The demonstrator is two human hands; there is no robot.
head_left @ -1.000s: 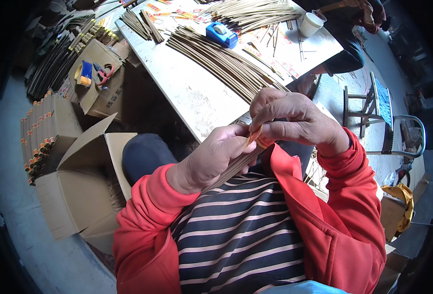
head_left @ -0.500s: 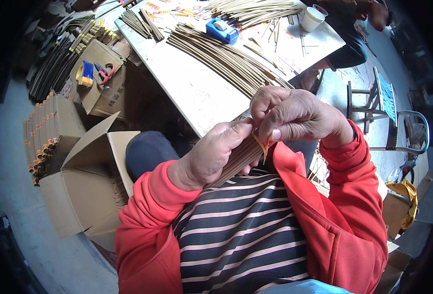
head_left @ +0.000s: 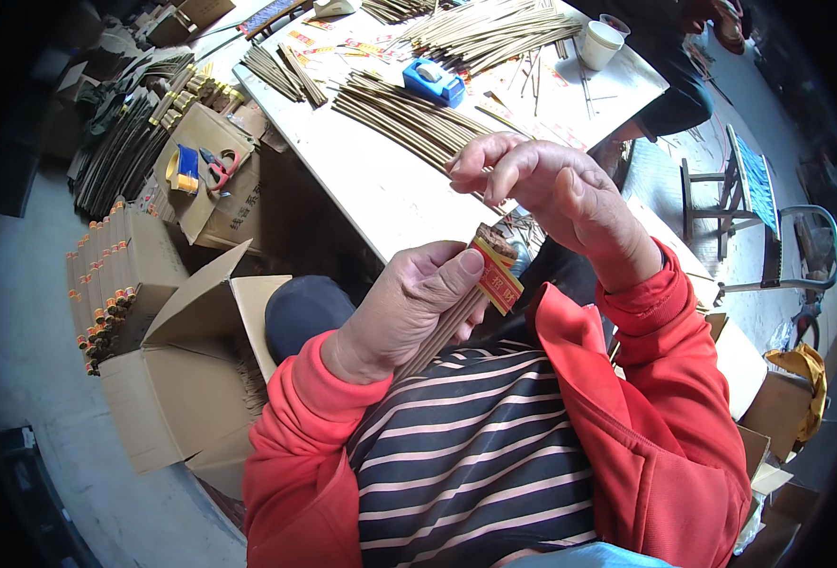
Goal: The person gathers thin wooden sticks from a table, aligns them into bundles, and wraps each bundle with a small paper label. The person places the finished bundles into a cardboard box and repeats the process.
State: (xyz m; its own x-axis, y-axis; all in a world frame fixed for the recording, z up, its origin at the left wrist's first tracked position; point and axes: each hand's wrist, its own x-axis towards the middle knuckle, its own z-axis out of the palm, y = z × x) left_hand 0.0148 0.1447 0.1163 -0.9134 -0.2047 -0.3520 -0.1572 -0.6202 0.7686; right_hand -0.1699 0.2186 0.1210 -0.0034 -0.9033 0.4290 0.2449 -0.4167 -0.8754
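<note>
My left hand (head_left: 409, 308) is closed around a bundle of brown incense sticks (head_left: 435, 352), its thumb pressing on a red and yellow paper label (head_left: 497, 281). The label wraps the bundle near its upper end, where the blunt stick ends (head_left: 497, 240) show. Just above and to the right, my right hand (head_left: 556, 194) hovers with fingers spread and nothing in them. It is apart from the bundle. The lower part of the bundle runs down against my striped shirt, partly hidden by my left hand.
On the white table (head_left: 352, 180) lie loose incense sticks (head_left: 404, 118), a blue tape dispenser (head_left: 435, 83) and a white cup (head_left: 600, 44). An open cardboard box (head_left: 168, 407) stands at my left, near stacked labelled bundles (head_left: 106, 284) and scissors (head_left: 218, 170). A co-worker's hand (head_left: 721, 21) shows at upper right.
My right hand has let go of the label, lifted off the bundle and spread its fingers. The label now lies flat around the bundle, and the stick ends are uncovered.
</note>
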